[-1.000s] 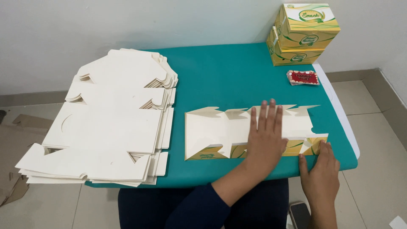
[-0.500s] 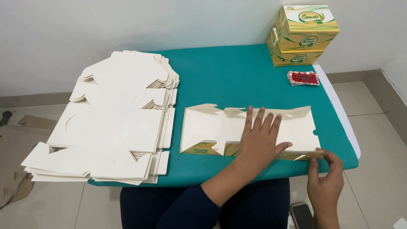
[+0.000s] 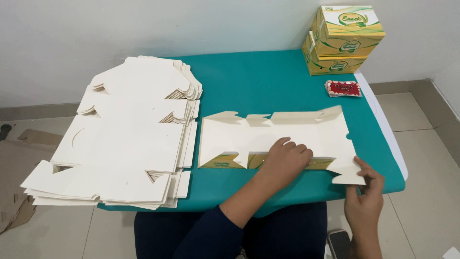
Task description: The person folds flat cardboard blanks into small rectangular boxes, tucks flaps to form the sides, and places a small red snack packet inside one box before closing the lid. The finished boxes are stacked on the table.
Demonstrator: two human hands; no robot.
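A flat white die-cut cardboard box blank (image 3: 268,134) lies on the teal table (image 3: 268,81), with a yellow-green printed side showing along its near edge. My left hand (image 3: 286,158) presses down on the blank's near middle with curled fingers. My right hand (image 3: 365,196) pinches the blank's near-right corner flap at the table's front edge and lifts it slightly.
A tall stack of the same flat white blanks (image 3: 124,139) covers the table's left side and overhangs its edge. Two assembled yellow-green boxes (image 3: 342,38) stand stacked at the back right, and a small red packet (image 3: 342,88) lies in front of them. A phone (image 3: 339,242) lies on the floor.
My left hand has gone from flat with spread fingers to curled, shifting slightly toward me. My right hand has taken hold of the near-right flap and raised it.
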